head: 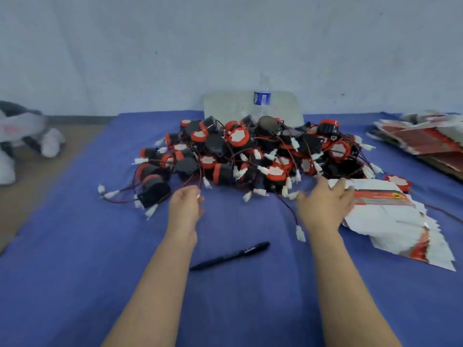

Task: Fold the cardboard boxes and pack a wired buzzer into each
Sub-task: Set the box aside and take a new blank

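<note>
On the blue-covered desk (pixel 75 246) a tangled heap of seemingly light, hard buzzers (pixel 250 151) lies beside thin, bendy-looking flat boxes (pixel 390 216), probably best lifted by an edge, where the right hand (pixel 325 206) rests, fingers spread, while the left hand (pixel 185 209) curls near a wire (pixel 200 182), grip unclear.

We see a plain, pale grey wall (pixel 225 46) on the far side, a blue cloth (pixel 75 246) spread near us, and brown floor (pixel 30 196) on the left.
</note>
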Motion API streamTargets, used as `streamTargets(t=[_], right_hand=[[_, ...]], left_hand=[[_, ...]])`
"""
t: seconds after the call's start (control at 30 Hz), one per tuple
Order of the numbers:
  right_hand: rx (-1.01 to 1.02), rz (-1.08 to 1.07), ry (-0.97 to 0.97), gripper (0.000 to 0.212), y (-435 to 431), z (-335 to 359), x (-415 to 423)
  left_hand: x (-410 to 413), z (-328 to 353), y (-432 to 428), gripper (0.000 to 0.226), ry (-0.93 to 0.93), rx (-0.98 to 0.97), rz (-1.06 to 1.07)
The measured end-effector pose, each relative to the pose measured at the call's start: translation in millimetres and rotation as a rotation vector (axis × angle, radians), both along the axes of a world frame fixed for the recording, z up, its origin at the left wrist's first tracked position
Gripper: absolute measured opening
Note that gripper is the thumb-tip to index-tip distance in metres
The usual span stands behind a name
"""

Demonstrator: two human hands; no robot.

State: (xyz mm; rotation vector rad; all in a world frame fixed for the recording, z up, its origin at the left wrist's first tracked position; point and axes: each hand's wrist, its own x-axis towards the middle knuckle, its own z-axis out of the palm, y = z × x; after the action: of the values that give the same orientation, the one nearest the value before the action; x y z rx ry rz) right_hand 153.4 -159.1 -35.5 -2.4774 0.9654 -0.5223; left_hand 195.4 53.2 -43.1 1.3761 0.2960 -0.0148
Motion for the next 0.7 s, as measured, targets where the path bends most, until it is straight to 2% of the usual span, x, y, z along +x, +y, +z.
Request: streamTargets(t=[0.07, 0.13, 0.3, 0.43, 0.57, 0.7], right_hand=[[0.062, -0.072, 0.086, 0.052, -15.7, -4.0, -5.9], [0.015, -0.079, 0.144, 0.057, -18.8, -11.0, -9.9], [-0.077, -0.092, 0.113, 0.054, -28.9, -12.3, -17.5], [-0.072, -0.064, 0.197, 0.057, -43.9, -13.9, -29.9], [-0.086, -0.027, 0.056, 0.041, -45.5, -13.1, -37.3], [-0.064, 0.024, -0.183, 0.031, -40.7, -0.8, -47.0]], left_hand=[[0.3, 1.8, -18.3, 0.008, 0.014, -0.029, -0.073], [-3.5, 5.8, -44.4, 0.01, 0.018, -0.057, -0.176], [-22.8, 15.7, -106.3, 0.01, 0.015, -0.046, -0.433], [-39.3, 19.9, -144.1, 0.019, 0.051, -0.016, -0.616], [-50.2, 19.0, -167.2, 0.029, 0.069, -0.01, -0.66], [-56.8, 19.7, -173.9, 0.026, 0.091, -0.133, -0.711]])
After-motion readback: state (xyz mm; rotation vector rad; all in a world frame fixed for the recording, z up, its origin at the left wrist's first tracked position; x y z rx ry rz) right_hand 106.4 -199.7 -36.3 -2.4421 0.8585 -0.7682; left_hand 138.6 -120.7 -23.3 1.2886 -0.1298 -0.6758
